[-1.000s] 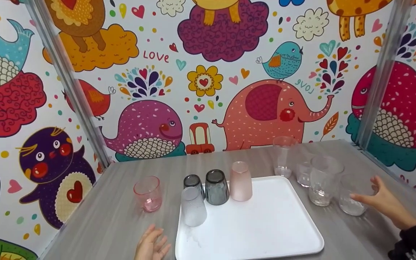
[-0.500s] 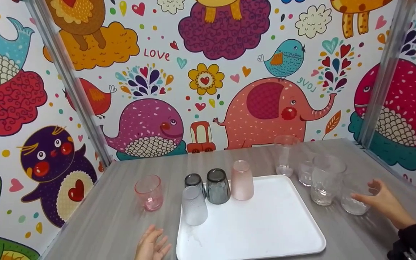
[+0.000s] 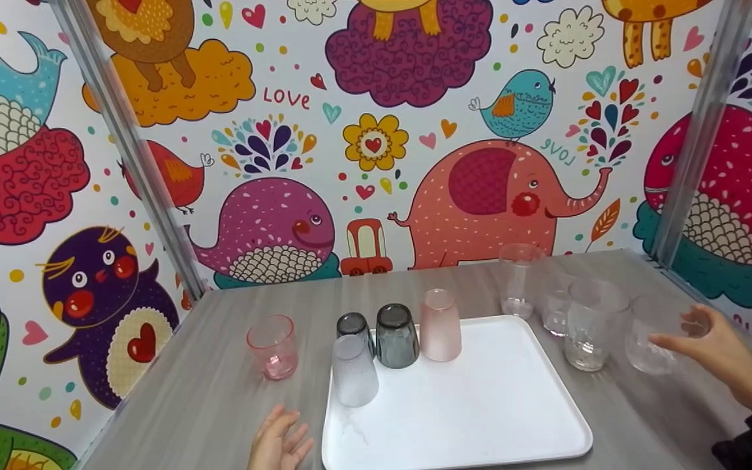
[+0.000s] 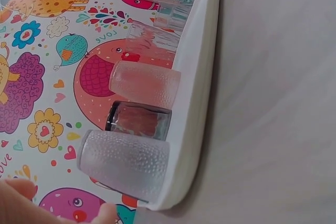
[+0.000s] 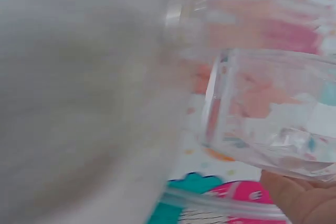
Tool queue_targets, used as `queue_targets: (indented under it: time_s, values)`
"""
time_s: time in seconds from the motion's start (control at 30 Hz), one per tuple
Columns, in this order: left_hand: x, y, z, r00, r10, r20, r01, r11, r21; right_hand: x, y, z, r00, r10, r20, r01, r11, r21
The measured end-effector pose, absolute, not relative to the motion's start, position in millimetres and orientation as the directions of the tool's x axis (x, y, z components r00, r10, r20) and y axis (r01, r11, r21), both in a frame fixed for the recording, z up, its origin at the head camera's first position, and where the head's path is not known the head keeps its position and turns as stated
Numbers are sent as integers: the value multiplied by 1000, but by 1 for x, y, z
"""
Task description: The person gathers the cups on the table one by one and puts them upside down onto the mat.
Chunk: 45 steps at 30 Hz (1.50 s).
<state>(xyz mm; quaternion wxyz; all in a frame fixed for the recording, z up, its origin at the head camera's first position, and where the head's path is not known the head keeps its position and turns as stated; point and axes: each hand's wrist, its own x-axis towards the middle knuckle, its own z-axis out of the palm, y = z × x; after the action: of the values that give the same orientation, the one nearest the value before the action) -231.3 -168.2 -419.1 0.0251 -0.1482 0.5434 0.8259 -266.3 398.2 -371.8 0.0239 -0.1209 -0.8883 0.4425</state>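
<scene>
At the right, my right hand point(image 3: 728, 356) grips a clear glass point(image 3: 651, 343) near its rim, thumb on the near side. The right wrist view shows this glass point(image 5: 273, 111) upright and lifted off the table, with part of the hand point(image 5: 304, 198) at its edge. My left hand point(image 3: 278, 440) holds nothing, its fingers loosely bent beside the left edge of a white tray point(image 3: 480, 411). Upside down on the tray's left and back stand a frosted clear glass point(image 3: 355, 372), two dark grey glasses point(image 3: 397, 336) and a frosted pink glass point(image 3: 440, 326).
A pink tumbler point(image 3: 273, 349) stands upright on the table left of the tray. Right of the tray are a wide clear glass point(image 3: 591, 326), a small clear glass point(image 3: 555, 316) and a tall clear glass point(image 3: 519, 281). Patterned walls point(image 3: 369, 78) enclose the grey table.
My right hand has raised the clear glass from the table, moving slightly up and to the right. The left hand and the glasses on the tray stay put; the head view shifts slightly.
</scene>
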Motion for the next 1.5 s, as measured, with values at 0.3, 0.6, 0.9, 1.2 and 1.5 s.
queue_targets:
  time_s: [0.3,0.6,0.9,1.2,1.5]
  values:
    - [-230,-163,-415,-960,-106,-258,-194,-410,891,-249,353,-327,-987,159,8,93,617,-781]
    - [-233,-126,-408,-982,-108,-155,-94,-435,896,-250,309,-316,-995,-7,99,-87,537,-839]
    - [-238,-45,-392,-996,58,-61,-81,-454,887,-261,243,-326,-987,-57,147,-154,140,-978]
    - [-255,6,-366,-955,238,-179,-286,-562,776,-264,177,-342,-970,-157,184,-143,-245,-959]
    - [-257,2,-360,-936,310,-168,-336,-638,693,-265,163,-353,-940,-254,229,-148,-300,-942]
